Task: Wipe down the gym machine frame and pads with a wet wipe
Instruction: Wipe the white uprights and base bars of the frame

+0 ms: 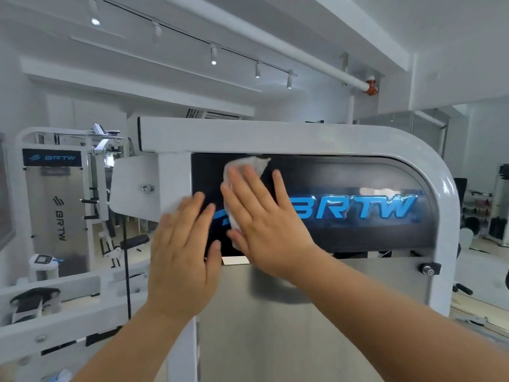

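Note:
A white gym machine frame (303, 137) curves over a glossy black panel (358, 177) with blue BRTW lettering. My right hand (261, 216) lies flat with straight fingers, pressing a white wet wipe (254, 164) against the panel's left part; the wipe shows above and left of the fingers. Just left of it, my left hand (183, 252) is flat on the panel's left edge and the white upright (173, 175), with a bit of white wipe (176, 206) under its fingertips.
A grey metal shroud (303, 326) fills the frame below the panel. Another white BRTW machine (57, 194) stands at the left, with a black cable (127, 271) hanging in front. More equipment sits at the far right (495, 216). A white beam runs low at the left (55, 318).

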The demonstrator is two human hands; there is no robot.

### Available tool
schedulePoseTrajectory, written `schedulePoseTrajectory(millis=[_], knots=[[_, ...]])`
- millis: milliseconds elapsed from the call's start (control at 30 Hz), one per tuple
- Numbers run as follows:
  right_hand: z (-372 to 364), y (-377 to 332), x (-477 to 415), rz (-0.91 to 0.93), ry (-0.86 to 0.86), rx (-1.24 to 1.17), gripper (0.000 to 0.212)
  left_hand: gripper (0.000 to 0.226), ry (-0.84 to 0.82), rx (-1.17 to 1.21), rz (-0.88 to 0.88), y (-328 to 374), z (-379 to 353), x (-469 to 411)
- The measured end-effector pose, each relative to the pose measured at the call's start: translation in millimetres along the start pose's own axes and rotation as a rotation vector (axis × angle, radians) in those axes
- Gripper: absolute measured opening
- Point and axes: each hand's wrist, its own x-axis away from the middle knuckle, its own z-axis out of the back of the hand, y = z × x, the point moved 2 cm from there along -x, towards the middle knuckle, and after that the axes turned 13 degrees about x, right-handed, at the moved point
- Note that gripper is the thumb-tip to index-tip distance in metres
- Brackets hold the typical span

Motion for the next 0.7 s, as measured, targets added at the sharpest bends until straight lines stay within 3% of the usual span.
schedulePoseTrajectory(millis=[100,267,367,500,633,700], knots=[[-13,6,34,0.040,-0.038,0.047,0.072,0.057,0.021,-0.041,0.040,-15,13,13],[-10,55,13,-0.314,-0.035,0.039,0.078,0.056,-0.068,-0.067,0.010,-24,21,15],[7,47,-29,-0.372,-0.001,-0.029,0.079,0.054,-0.058,-0.044,0.002,-24,20,15],[18,7,-59,-0.276,0.033,-0.035,0.080,0.053,-0.018,-0.005,-0.018,-24,20,17],[13,-37,-30,0.117,0.061,0.025,0.078,0.044,0.049,0.058,-0.051,-27,25,34],[6,-44,-10,0.219,0.060,0.069,0.078,0.043,0.039,0.071,-0.026,-27,27,50]])
